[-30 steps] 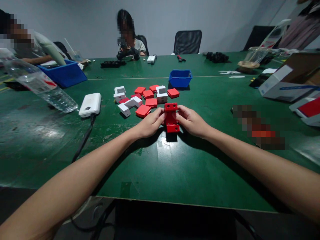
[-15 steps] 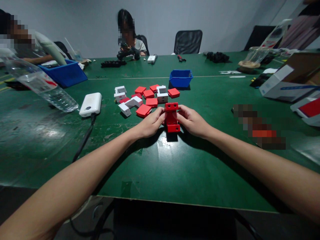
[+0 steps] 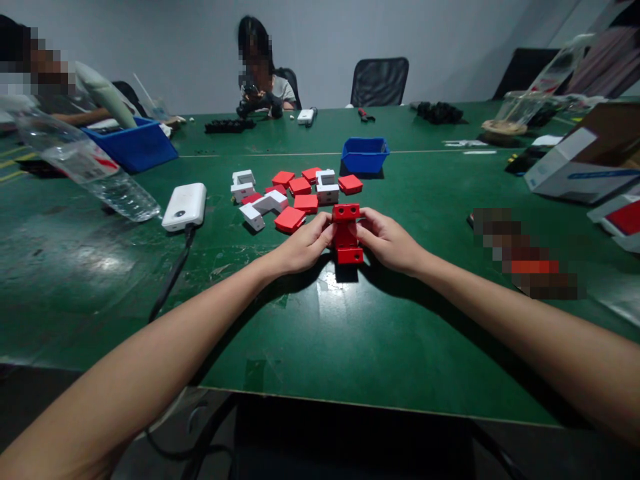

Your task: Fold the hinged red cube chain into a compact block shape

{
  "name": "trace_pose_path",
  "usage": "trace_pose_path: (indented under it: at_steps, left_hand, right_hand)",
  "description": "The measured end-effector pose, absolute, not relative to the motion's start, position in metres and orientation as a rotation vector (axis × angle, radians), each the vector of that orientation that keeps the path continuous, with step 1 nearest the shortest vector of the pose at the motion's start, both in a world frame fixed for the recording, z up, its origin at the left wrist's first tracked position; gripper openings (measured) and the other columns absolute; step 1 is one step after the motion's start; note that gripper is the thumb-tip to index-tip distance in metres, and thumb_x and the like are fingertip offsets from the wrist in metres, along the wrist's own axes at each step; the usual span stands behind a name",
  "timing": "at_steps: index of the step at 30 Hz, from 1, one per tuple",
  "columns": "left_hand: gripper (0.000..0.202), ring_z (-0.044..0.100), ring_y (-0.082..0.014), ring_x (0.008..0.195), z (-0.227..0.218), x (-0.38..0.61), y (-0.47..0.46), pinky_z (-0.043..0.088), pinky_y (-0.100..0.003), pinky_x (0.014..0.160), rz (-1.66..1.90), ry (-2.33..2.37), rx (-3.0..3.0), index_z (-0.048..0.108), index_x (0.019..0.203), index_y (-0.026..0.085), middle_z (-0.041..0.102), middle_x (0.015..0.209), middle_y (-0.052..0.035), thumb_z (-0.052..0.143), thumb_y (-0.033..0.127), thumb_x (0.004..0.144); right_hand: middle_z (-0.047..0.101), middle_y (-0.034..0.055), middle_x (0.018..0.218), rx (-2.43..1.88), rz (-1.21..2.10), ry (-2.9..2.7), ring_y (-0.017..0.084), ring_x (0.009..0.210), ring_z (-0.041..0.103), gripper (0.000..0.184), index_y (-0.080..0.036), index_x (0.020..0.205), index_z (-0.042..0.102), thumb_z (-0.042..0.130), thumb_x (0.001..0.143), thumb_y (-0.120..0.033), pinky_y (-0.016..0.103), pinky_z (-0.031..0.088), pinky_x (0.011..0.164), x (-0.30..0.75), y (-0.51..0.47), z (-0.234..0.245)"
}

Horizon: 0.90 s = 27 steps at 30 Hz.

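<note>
Between my two hands is a red bracket-shaped block with round holes in its upper and lower ends, held just over the green table. My left hand pinches its left side, thumb toward me. From the right, my right hand grips the opposite side with thumb and fingers. The far fingertips are hidden behind the block. Beyond my hands lie several flat red blocks. Among them are white U-shaped pieces, one upright, one at the left and one lying tilted.
A small blue bin stands behind the blocks. At left are a white power bank with a black cable, a leaning water bottle and a larger blue bin. An open carton is at right. A person sits opposite.
The whole view has shifted slightly, so things appear a little further right. Both hands keep the same hold on the red block.
</note>
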<state>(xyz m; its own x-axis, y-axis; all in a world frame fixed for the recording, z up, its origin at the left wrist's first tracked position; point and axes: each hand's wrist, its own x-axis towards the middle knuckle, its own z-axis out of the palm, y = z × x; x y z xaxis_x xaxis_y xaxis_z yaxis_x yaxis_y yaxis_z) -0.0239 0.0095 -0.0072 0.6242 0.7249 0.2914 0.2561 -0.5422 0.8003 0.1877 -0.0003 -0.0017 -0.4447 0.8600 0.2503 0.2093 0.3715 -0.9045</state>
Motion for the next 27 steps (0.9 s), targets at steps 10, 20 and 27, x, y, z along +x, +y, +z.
trace_pose_path:
  at_steps: [10,20,27]
  left_hand:
    - [0.041,0.059,-0.0193,0.091,-0.0069,-0.0237,0.0085,0.050,-0.034,0.082,0.803,0.802,2.100,0.048,0.116,0.016,0.061,0.106,-0.0097,0.037,0.052,0.101]
    - [0.042,0.058,-0.0185,0.089,-0.0059,-0.0223,0.0073,0.050,-0.033,0.080,0.813,0.793,2.105,0.049,0.116,0.015,0.060,0.104,-0.0088,0.036,0.053,0.101]
    - [0.040,0.057,-0.0188,0.090,-0.0066,-0.0222,0.0082,0.050,-0.034,0.081,0.833,0.798,2.130,0.049,0.112,0.016,0.060,0.105,-0.0095,0.035,0.051,0.102]
  right_hand:
    - [0.070,0.0063,0.096,-0.934,1.129,-1.837,0.020,0.078,0.065,0.043,-0.021,0.114,0.058,0.060,0.089,-0.056,0.043,0.053,0.089,0.1871,-0.0017,-0.0008]
    - [0.068,0.0042,0.088,-0.969,1.064,-1.854,0.022,0.084,0.066,0.035,-0.022,0.110,0.057,0.057,0.092,-0.051,0.043,0.053,0.090,0.1881,-0.0001,-0.0036]
    - [0.067,0.0038,0.083,-0.962,1.037,-1.880,0.022,0.082,0.066,0.037,-0.022,0.114,0.059,0.056,0.092,-0.052,0.042,0.054,0.087,0.1881,-0.0010,-0.0035]
